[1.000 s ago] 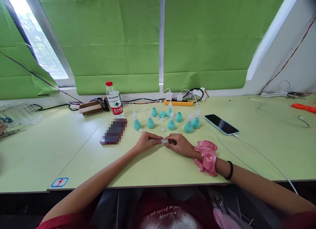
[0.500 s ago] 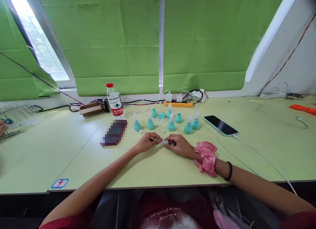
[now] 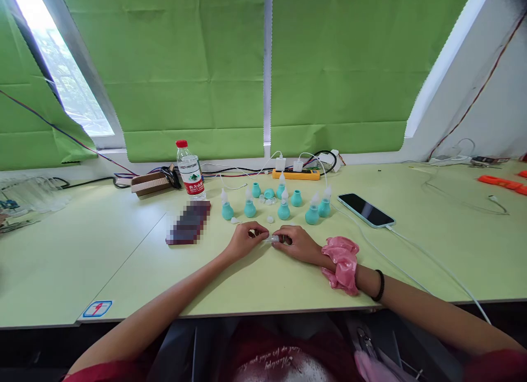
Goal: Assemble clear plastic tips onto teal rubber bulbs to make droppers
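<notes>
My left hand [image 3: 249, 240] and my right hand [image 3: 297, 243] meet over the table, fingertips almost touching. Between them is a small clear plastic piece [image 3: 272, 239], pinched from both sides; the fingers hide part of it. Just beyond my hands stand several teal squeeze bulbs with clear pointed tips, like nasal aspirators, among them one bulb [image 3: 284, 211] straight ahead and another [image 3: 312, 214] to the right. A teal bulb without a tip [image 3: 296, 198] stands farther back. A small whitish cap-like piece [image 3: 270, 219] lies close to my fingers.
A phone [image 3: 366, 209] with a white charging cable lies to the right. On the left are a blurred dark-red flat object [image 3: 189, 223], a water bottle [image 3: 191, 173] and an open cardboard box [image 3: 151, 183]. A yellow power strip [image 3: 296, 174] lies at the back.
My hands keep their pinch on the clear piece and hardly move. The whole view has shifted slightly. Another person's hand at the far left edge has mostly left the view.
</notes>
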{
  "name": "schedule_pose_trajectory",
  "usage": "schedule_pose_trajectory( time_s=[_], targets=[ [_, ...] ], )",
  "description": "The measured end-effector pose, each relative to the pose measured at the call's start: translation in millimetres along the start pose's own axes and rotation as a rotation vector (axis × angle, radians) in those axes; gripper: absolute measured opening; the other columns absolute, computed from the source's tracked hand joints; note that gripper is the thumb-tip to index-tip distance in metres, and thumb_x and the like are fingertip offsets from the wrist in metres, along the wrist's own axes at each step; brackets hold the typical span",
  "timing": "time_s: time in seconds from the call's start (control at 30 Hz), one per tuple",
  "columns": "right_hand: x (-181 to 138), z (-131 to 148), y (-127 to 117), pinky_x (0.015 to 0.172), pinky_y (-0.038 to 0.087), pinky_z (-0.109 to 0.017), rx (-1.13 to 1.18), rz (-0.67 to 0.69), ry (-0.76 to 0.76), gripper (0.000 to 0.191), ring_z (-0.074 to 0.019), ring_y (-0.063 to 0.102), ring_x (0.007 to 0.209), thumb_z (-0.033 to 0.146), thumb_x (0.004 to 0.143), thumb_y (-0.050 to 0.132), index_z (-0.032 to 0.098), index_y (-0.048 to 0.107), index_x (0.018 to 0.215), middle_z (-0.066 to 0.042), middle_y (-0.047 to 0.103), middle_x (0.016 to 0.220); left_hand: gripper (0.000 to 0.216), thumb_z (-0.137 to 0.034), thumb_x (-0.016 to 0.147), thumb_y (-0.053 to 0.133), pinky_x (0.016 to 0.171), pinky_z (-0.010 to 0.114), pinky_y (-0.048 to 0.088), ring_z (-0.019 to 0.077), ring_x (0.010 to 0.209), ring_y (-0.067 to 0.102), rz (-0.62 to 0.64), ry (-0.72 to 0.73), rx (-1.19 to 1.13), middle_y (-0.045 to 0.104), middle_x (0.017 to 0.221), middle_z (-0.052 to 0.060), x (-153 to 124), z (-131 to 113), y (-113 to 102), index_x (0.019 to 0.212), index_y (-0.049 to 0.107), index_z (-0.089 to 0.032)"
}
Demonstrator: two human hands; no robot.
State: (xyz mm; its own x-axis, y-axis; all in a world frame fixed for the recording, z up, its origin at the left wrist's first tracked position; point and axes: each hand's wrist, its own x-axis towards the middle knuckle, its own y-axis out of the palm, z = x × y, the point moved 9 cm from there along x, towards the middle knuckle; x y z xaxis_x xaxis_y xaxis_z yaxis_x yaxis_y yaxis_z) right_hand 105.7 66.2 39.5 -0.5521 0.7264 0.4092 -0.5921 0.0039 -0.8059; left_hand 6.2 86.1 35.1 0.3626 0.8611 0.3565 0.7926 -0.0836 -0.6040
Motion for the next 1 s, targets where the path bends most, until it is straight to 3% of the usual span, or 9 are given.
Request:
schedule_pose_trajectory(
  time_s=[0.17, 0.4, 0.67, 0.83, 1.0],
  targets=[
    [0.2, -4.8, 3.1, 0.058, 0.035, -0.022, -0.007, 0.01, 0.019, 0.018, -0.0102, 0.046, 0.06, 0.028, 0.073, 0.05, 0.015, 0.061, 0.08, -0.002, 0.056, 0.067, 0.023, -0.028, 0.075, 0.046, 0.056, 0.021, 0.041, 0.01, 0.061, 0.05, 0.002, 0.16, 0.132, 0.059, 0.072, 0.006, -3.3, -16.7, -0.8, 0.08, 0.064, -0.013],
    [0.8, -6.8, 3.9, 0.057, 0.034, -0.023, -0.008, 0.023, 0.042, 0.021, -0.0103, 0.046, 0.058, 0.032, 0.075, 0.047, 0.016, 0.061, 0.079, -0.002, 0.056, 0.067, 0.023, -0.021, 0.076, 0.045, 0.066, 0.026, 0.041, 0.0141, 0.075, 0.05, -0.016, 0.442, 0.368, 0.057, 0.078, 0.007, -14.9, -35.3, 3.4, 0.09, 0.062, -0.016],
    [-0.1, -8.5, 7.1, 0.06, 0.035, -0.023, -0.026, 0.034, 0.031, 0.02, -0.0107, 0.047, 0.06, 0.03, 0.076, 0.047, 0.016, 0.06, 0.08, -0.002, 0.057, 0.07, 0.02, -0.019, 0.077, 0.044, 0.061, 0.025, 0.043, 0.0132, 0.071, 0.049, -0.04, 0.532, 0.422, 0.058, 0.074, 0.006, -17.2, -40.7, 4.6, 0.085, 0.061, -0.015],
    [0.3, -6.0, 7.2, 0.061, 0.035, -0.023, -0.054, 0.032, 0.015, 0.021, -0.0111, 0.047, 0.062, 0.031, 0.077, 0.046, 0.016, 0.06, 0.081, -0.002, 0.057, 0.07, 0.023, -0.016, 0.079, 0.038, 0.064, 0.029, 0.044, 0.0161, 0.076, 0.048, 0.019, 0.63, 0.629, 0.058, 0.075, 0.009, -22.0, -47.8, 14.6, 0.085, 0.059, -0.013],
    [0.7, -5.3, 7.9, 0.062, 0.035, -0.023, -0.088, 0.041, 0.012, 0.024, -0.0113, 0.047, 0.063, 0.034, 0.078, 0.044, 0.016, 0.059, 0.079, -0.002, 0.056, 0.069, 0.026, -0.014, 0.078, 0.035, 0.064, 0.029, 0.044, 0.0166, 0.078, 0.048, 0.053, 0.605, 0.613, 0.057, 0.077, 0.01, -21.6, -47.6, 17.0, 0.089, 0.058, -0.013]
  ],
)
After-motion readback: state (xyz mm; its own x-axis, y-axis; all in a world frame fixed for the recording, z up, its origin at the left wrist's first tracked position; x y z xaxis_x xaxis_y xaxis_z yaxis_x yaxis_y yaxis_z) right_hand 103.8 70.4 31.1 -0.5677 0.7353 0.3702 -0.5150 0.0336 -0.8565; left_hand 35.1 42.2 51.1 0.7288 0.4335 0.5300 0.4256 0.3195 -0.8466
